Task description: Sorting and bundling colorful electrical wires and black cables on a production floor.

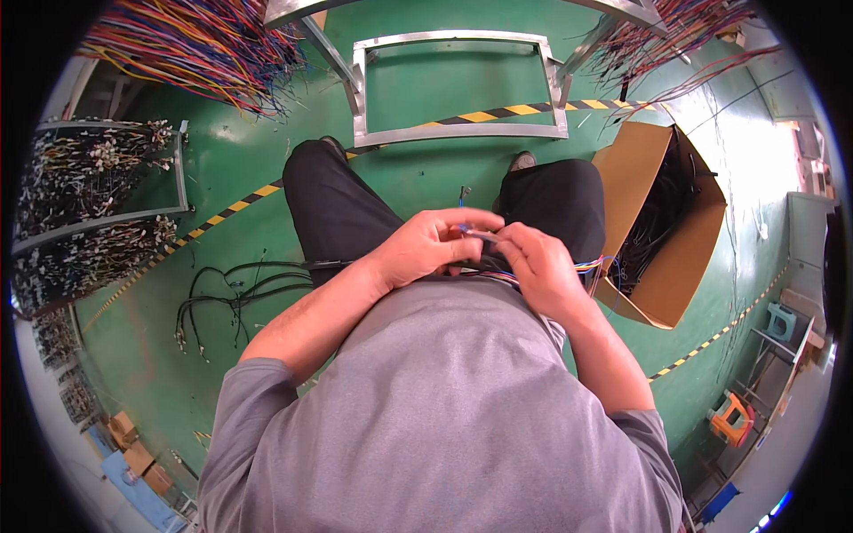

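The left hand and right hand meet above the lap, fingers pinched closed on a thin bundle of coloured wires. The wires appear light, limp and easily kinked; grip is best near the ends. Below is a green floor with black cables, a cardboard box and a metal frame.
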Demonstrator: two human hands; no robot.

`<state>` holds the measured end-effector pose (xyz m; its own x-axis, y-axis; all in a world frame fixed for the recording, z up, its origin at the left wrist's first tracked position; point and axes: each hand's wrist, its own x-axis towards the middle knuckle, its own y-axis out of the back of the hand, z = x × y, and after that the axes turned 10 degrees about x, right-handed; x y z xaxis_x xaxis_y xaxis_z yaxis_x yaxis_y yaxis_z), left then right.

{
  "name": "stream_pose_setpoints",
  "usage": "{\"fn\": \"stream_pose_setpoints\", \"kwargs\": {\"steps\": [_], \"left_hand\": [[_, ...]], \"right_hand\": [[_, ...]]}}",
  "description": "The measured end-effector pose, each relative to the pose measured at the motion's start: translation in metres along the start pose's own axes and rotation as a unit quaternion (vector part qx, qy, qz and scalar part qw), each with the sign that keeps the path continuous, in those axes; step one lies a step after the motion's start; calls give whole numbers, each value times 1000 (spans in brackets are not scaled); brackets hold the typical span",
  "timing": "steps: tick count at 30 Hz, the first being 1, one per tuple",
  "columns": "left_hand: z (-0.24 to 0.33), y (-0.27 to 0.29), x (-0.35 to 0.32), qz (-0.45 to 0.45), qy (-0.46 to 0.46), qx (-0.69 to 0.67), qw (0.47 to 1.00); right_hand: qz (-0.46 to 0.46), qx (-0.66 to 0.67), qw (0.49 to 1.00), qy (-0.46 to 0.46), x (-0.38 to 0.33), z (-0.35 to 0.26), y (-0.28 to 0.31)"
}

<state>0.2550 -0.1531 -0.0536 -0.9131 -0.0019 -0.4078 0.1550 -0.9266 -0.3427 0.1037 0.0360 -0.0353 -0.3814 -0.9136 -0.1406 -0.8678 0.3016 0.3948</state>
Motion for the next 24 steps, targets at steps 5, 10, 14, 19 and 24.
{"fn": "stream_pose_setpoints", "kwargs": {"steps": [5,10,14,19,24], "left_hand": [[15,18,-7,68,-97,365,923],[28,30,-9,91,-145,469,867],[22,31,-7,105,-157,465,865],[1,31,-5,109,-138,417,892],[-23,37,-2,118,-116,299,940]], "right_hand": [[60,69,990,-110,-8,-5,22],[44,63,993,-85,-19,-8,17],[47,64,994,-81,-20,2,5],[47,90,990,-99,-24,10,-5],[73,69,993,-67,-22,20,-13]]}}
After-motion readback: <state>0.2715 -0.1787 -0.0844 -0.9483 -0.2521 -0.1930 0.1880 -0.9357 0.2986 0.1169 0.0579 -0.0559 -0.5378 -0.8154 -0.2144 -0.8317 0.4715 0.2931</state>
